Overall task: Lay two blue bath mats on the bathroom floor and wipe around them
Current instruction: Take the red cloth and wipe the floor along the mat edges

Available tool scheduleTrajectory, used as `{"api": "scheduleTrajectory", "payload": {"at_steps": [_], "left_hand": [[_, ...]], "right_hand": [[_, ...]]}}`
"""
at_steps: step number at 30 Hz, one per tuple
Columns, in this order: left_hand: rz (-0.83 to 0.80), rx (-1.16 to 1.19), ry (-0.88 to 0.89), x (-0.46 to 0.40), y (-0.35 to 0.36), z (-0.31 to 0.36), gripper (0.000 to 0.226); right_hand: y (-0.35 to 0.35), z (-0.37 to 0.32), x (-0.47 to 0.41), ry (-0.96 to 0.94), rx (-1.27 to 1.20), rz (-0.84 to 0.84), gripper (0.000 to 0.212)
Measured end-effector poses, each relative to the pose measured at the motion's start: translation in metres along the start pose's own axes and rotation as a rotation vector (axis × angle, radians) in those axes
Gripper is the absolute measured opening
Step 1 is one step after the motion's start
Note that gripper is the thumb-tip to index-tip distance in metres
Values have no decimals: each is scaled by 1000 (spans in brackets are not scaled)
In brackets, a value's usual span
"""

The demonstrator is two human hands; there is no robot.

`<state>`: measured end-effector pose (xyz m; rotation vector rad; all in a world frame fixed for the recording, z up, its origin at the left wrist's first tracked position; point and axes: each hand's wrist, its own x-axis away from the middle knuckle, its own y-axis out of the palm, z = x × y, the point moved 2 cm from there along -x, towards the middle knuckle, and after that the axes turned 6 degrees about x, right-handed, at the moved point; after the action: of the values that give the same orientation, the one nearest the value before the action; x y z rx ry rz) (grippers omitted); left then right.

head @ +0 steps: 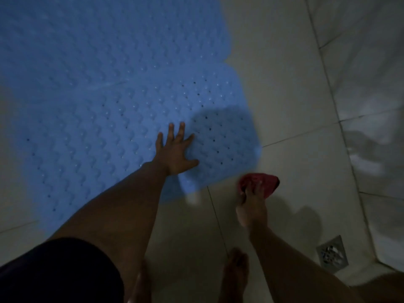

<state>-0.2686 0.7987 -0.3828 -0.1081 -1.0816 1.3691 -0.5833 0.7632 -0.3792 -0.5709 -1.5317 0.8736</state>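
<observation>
The left hand (175, 154) is lying flat with its fingers (181, 130) spread open, pressing on the near mat (109, 136) close to its right corner. The right hand (251, 204) is closing its fingers (259, 189) around a bunched red cloth (265, 182), gripping it against the floor (284, 119) just beside that mat's near right corner. The near mat is lying flat on the tiled floor, its surface bumpy and dotted with small holes. A 2nd blue mat (98, 40) is lying beyond it, their edges touching or overlapping; the blur is hiding which. Both bare forearms are reaching forward from the bottom of the view, and a dark sleeve (59, 272) is showing at lower left. 2 bare feet (236, 274) are standing on the tiles below the hands. A square metal drain (332, 254) is sitting in the floor at lower right, near the white wall (371, 106).
</observation>
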Motion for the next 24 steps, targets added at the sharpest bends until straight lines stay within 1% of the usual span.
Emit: {"api": "scheduleTrajectory", "payload": {"at_steps": [1,2,3,4,5,6,7,8,10,11,14,16,18,19,20,22,24], "left_hand": [[82,82,9,7,-8,-1,95],[226,131,2,17,-14,-5,87],[394,122,-46,32,-15,-12,77],[512,86,-145,48,-13,-20,68],[569,54,-271,64,-7,-28,63],[560,54,-397,78,3,-35,62],[515,79,-494,91,13,-41,66],[451,102,-544,99,23,-46,73],[360,109,-543,102,29,-52,85],[339,121,-541,100,29,-53,87],[301,163,-560,99,26,-55,85],[309,195,-549,100,22,-58,83],[384,243,-508,108,19,-64,75],[431,253,-505,115,19,-67,71],[468,242,-534,123,20,-69,68],[551,213,-690,147,25,-77,63],[572,246,-857,167,30,-83,65]], "right_hand": [[6,-8,10,-19,0,-7,57],[12,-18,20,-53,4,-9,56],[17,-29,32,-98,19,-9,55],[24,-41,43,-143,36,-4,54],[33,-52,56,-183,60,-3,53],[42,-64,71,-216,88,-6,53],[51,-74,85,-254,124,-8,55],[61,-84,97,-296,167,0,59],[77,-102,118,-365,211,-7,70],[83,-110,127,-423,226,-37,74],[96,-127,151,-750,318,-108,80],[91,-128,149,-931,384,-143,78],[78,-118,136,-1024,461,-126,78],[71,-110,127,-1028,490,-117,79],[64,-99,117,-990,504,-101,82],[48,-82,99,-836,529,-49,91],[45,-71,90,-695,541,-12,98]]}}
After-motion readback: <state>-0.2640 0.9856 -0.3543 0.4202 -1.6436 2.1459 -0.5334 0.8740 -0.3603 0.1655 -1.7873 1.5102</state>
